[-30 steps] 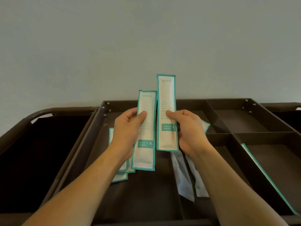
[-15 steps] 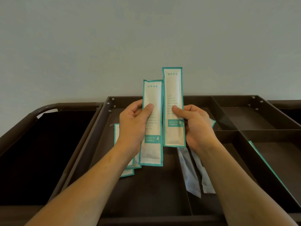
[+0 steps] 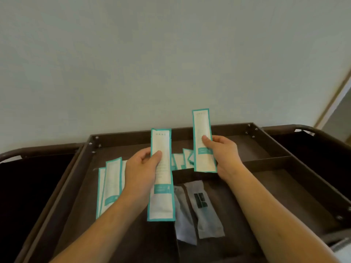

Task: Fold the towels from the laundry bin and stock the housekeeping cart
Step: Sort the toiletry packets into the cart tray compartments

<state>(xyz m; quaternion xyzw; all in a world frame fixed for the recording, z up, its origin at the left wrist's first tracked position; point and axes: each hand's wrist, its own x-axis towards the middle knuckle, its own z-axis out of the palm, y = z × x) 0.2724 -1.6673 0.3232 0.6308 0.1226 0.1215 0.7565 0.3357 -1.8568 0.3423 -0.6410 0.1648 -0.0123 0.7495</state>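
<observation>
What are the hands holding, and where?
Each holds one packet: left hand pinches its packet near the middle; right hand pinches its packet's lower half.

Two bare forearms reach in from below; hands (image 3: 224, 154) ungloved; no sleeves, rings or watch visible.

Both my bare forearms reach forward from the bottom of the view, running up and slightly inward. My left hand (image 3: 141, 166) is raised at mid-height, thumb across the front and fingers curled behind, pinching a long teal-edged packet (image 3: 161, 175) that stands upright. My right hand (image 3: 223, 154) is a little higher and farther out, well apart from the left, thumb pressed on the front of a second packet (image 3: 203, 141) and fingers wrapped behind it, holding it upright too.
</observation>
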